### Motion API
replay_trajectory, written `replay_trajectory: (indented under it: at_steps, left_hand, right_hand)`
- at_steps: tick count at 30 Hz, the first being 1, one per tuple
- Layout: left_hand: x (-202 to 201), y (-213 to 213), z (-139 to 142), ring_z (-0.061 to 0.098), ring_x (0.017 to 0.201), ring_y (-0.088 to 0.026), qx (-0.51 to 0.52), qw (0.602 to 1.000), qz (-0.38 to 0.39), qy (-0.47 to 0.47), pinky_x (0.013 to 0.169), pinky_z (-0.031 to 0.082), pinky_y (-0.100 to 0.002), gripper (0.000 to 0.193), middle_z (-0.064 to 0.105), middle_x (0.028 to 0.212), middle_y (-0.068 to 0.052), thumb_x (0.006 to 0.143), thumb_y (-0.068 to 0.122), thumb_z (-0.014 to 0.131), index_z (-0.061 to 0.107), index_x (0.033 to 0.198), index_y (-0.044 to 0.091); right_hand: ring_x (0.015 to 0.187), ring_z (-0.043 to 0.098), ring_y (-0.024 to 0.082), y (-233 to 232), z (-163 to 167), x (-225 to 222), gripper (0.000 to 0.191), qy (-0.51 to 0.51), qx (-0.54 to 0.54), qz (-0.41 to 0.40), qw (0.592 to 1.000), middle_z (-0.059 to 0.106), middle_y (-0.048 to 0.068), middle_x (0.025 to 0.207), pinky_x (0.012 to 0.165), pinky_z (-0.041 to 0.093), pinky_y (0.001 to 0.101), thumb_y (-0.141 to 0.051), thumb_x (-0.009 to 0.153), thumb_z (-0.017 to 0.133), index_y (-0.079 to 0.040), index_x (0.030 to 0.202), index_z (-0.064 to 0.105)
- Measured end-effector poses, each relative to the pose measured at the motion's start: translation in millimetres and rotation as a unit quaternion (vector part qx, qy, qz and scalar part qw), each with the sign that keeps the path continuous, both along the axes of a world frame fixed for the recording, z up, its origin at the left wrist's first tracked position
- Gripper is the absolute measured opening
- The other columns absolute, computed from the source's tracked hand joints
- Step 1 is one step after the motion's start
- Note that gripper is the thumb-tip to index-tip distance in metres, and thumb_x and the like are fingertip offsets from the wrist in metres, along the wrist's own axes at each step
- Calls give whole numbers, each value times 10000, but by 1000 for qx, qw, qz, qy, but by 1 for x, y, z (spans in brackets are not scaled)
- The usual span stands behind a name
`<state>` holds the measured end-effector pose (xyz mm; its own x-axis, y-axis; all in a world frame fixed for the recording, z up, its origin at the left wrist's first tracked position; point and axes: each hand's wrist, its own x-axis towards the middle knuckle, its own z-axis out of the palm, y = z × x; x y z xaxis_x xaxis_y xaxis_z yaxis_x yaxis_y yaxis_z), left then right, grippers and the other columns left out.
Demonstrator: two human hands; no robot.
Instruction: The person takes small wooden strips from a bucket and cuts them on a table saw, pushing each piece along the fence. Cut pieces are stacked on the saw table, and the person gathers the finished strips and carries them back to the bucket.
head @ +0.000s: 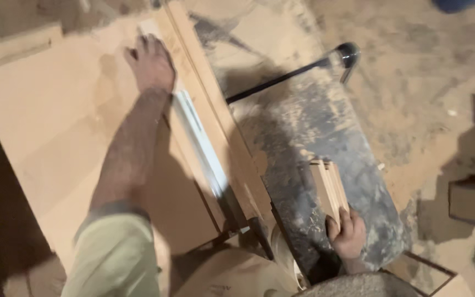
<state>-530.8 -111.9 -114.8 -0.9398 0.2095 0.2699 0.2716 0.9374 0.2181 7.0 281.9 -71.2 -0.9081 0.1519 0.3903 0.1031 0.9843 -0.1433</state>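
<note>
Left hand: the left hand (150, 63) is laid flat, palm down and fingers stretched, on the board (56, 115); nothing is clasped by it.
Left arm: the arm is reached forward from a pale green sleeve (114, 256) and its shadow is cast on the board beside it.
Right hand: the right hand (348, 234) is closed round the near end of a stack of wood strips (330, 187), with the fingers wrapped over the lower edge.
Hands to each other: they are held well apart, the left far forward, the right near the body.
Board: a wide, light brown sheet is seen under and to the left of the left hand, lying flat.
Rail: a long pale rail (199, 140) is seen just right of the left hand and forearm, running along the board's right edge.
Wood strips: several thin strips are held together on edge, rising forward from the right hand above the dusty table.
Table: a dark metal table (309, 137) thick with sawdust is seen under the right hand and between the two hands.
Bar: a black bar (281, 80) with a bent end is seen ahead of the right hand, across the table's far edge.
Floor: a sawdust-covered floor (424, 82) is seen to the right of the right hand.
</note>
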Motion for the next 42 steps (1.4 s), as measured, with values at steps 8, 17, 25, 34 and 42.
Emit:
replay_trajectory:
  at_steps: [8,17,25,34,42]
  left_hand:
    - [56,14,109,561,1242,-364,349,934,21,76,1058,413,-569,352,601,1328,-220,1033,166,592,587,1316,-43]
    - [443,150,121,712,1001,-227,480,783,-247,-309,841,587,-316,389,737,1129,-156,948,247,755,638,1192,-32]
    - [503,150,104,605,810,-260,427,819,-170,-342,648,501,-374,364,642,965,-307,1028,215,736,603,1085,-119]
    - [542,127,133,672,832,-267,723,566,-78,-390,664,575,-366,661,654,1317,-220,1004,46,392,196,1634,29]
    - [479,51,97,753,959,-312,388,907,75,-145,823,621,-387,603,731,1108,-289,955,196,641,432,1436,-100]
  right_hand:
    - [967,627,487,-36,33,-5,671,-94,-87,-146,981,627,294,1130,801,537,529,-321,873,722,17,1408,502]
    - [1091,634,297,-121,86,26,551,34,-338,-8,940,642,207,1217,929,537,383,-105,933,707,52,1402,464]
    - [816,689,206,-93,132,75,670,-143,-621,12,771,681,172,1038,635,575,346,26,736,726,-79,1314,406]
    - [1012,729,236,-58,86,95,578,-54,-833,121,537,659,137,1159,821,665,423,7,724,808,-86,1185,472]
    - [998,655,426,0,40,75,500,-23,-141,52,988,538,159,1264,751,577,509,-154,755,826,-166,1186,572]
